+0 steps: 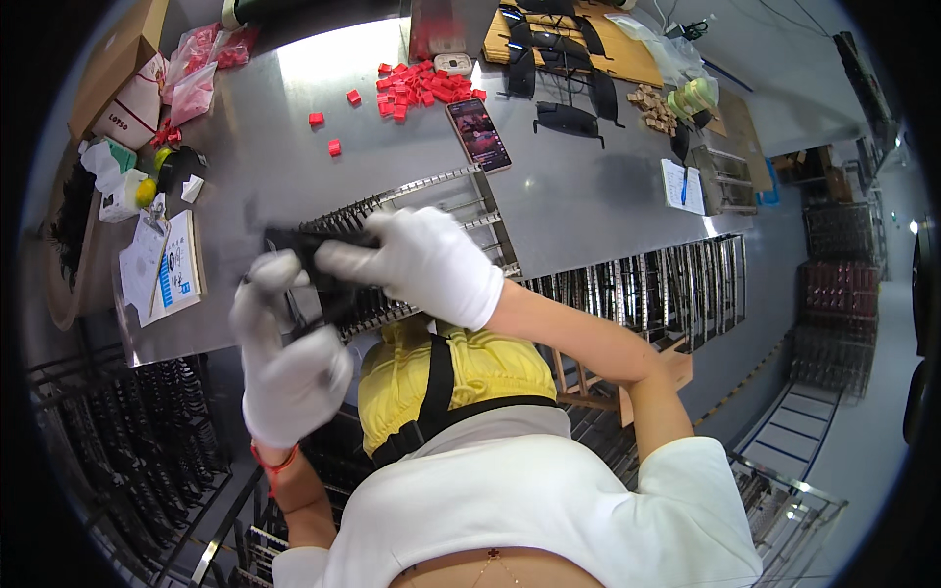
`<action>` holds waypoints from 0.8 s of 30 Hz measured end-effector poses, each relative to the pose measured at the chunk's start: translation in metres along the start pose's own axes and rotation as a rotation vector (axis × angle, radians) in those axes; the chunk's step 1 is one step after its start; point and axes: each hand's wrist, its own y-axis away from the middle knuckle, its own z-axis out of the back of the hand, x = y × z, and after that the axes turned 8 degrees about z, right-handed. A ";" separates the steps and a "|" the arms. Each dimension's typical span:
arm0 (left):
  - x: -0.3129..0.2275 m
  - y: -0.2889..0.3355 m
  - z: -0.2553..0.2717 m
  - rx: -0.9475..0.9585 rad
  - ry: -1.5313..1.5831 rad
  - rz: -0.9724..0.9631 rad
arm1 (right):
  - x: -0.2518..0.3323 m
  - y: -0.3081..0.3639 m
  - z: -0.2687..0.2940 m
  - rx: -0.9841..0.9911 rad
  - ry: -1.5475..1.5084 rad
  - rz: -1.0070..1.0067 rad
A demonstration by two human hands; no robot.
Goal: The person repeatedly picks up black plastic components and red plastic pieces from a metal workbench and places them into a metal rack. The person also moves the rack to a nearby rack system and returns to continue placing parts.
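Note:
In front of my body, both white-gloved hands are at a pair of black sunglasses (316, 257), dark and smeared by motion. My right hand (431, 263) comes in from the right, its fingers closed on the upper edge. My left hand (286, 358) is below and to the left, with its fingers curled around the near side; blur hides the exact grip. Just beyond and partly beneath the hands lies a slotted metal rack (497, 233) on the grey table (588, 211).
Small red plastic pieces (421, 86) lie in a pile near a phone (478, 135). More black sunglasses (567, 120) rest at the back right beside wooden pieces (651, 106). A clipboard (178, 263) is at left. Filled racks (647, 284) stand along the near edge.

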 end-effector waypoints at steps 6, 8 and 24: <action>0.009 0.014 0.012 -0.636 0.661 0.486 | -0.037 0.057 -0.083 0.117 -0.418 -0.511; 0.010 0.014 0.009 -0.748 0.645 0.590 | -0.033 0.064 -0.104 0.312 -0.076 -0.356; -0.026 0.009 -0.169 0.079 0.752 0.573 | -0.086 0.126 0.066 -0.217 -1.292 -0.808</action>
